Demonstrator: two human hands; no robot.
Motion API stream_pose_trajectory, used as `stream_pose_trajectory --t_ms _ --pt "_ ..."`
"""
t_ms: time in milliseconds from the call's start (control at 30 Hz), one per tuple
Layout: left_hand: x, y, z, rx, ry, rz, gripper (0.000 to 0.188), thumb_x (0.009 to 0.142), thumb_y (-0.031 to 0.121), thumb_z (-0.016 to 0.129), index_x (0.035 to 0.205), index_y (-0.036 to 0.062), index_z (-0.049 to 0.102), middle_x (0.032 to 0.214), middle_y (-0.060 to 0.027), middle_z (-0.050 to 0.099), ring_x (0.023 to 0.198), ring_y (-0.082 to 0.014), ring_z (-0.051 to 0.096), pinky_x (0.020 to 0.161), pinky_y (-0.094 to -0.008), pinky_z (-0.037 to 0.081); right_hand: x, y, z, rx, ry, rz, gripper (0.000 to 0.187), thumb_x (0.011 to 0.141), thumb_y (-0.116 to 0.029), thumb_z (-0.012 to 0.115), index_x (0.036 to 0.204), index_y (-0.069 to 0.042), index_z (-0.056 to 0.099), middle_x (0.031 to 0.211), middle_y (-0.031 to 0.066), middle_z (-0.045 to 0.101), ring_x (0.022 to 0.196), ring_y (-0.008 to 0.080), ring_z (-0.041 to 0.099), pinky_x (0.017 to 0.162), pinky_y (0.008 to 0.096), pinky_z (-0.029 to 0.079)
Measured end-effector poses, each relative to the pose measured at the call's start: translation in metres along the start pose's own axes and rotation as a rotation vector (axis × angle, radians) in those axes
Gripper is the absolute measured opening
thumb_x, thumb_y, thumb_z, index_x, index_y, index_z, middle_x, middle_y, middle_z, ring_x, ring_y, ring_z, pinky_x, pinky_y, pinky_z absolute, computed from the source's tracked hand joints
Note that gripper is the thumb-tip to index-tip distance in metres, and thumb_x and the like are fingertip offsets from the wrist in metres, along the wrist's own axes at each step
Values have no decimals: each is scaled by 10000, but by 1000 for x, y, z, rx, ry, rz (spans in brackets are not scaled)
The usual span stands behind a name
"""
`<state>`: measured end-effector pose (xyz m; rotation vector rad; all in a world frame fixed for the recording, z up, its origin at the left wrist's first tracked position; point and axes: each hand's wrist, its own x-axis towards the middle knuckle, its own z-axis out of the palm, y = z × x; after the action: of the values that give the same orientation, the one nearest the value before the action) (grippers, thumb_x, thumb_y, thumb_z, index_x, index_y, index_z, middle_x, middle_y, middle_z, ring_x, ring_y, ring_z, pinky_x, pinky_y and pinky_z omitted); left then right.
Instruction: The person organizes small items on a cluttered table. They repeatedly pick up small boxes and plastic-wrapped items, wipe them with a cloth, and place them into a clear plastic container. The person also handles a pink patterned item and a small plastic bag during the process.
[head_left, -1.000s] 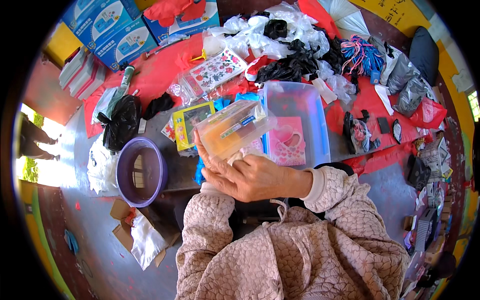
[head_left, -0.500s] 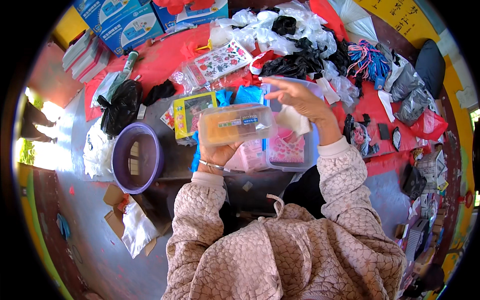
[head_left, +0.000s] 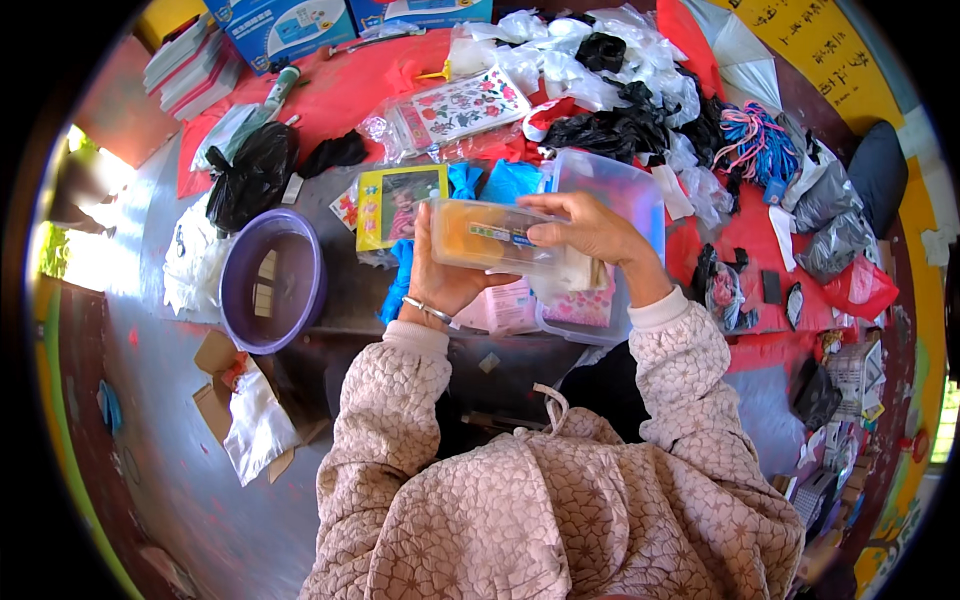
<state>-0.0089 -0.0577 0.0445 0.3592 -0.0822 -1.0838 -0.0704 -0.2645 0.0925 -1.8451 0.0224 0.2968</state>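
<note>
A clear plastic food box [head_left: 490,236] with something orange inside is held up over the near edge of the worktop, tilted slightly. My left hand [head_left: 447,275] is wrapped round its left end and underside. At the right end my right hand [head_left: 595,232] has its thumb and fingers against the box, with a pale cloth [head_left: 582,277] hanging below them. Part of the cloth is hidden by the hand. Beneath lies a larger clear bin [head_left: 640,200] with a pink heart-patterned item [head_left: 580,306] in it. A pink package [head_left: 508,308] lies beside the bin.
A purple basin [head_left: 318,270] stands left, near a black bag [head_left: 250,175]. A yellow-framed picture pack [head_left: 375,225] and a flower-patterned pack [head_left: 465,105] lie ahead. Plastic bags [head_left: 560,60] and a rope bundle [head_left: 757,140] fill the far side. An open carton [head_left: 215,380] sits lower left.
My right hand has come down from above the bin onto the right end of the food box, bringing the cloth against it. The box has risen slightly in view, and the view has shifted.
</note>
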Motion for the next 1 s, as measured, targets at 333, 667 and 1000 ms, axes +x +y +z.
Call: stream_pose_trajectory --t_ms 333,667,1000 --pt "7 -5 5 338 249 237 760 736 699 408 1318 237 246 1345 -55 280 1228 -275 272 963 -589 188 1 1 10 499 156 106 409 848 -327 518 1065 19 541 933 63 595 774 109 574 657 262 472" --pt "7 -2 0 502 58 362 1164 664 478 693 1323 237 -235 1398 -100 148 1234 -330 287 888 -549 348 -3 -33 43 -15 218 -152 692 779 -452 574 1256 15 393 1026 128 573 918 157 551 775 282 442" --pt "7 -2 -2 422 124 324 998 731 322 642 1323 224 -156 1289 -158 324 1151 -317 394 893 -517 372 -8 -36 43 125 125 -194 796 749 -446 634 1293 33 305 995 186 580 921 208 570 777 304 448"
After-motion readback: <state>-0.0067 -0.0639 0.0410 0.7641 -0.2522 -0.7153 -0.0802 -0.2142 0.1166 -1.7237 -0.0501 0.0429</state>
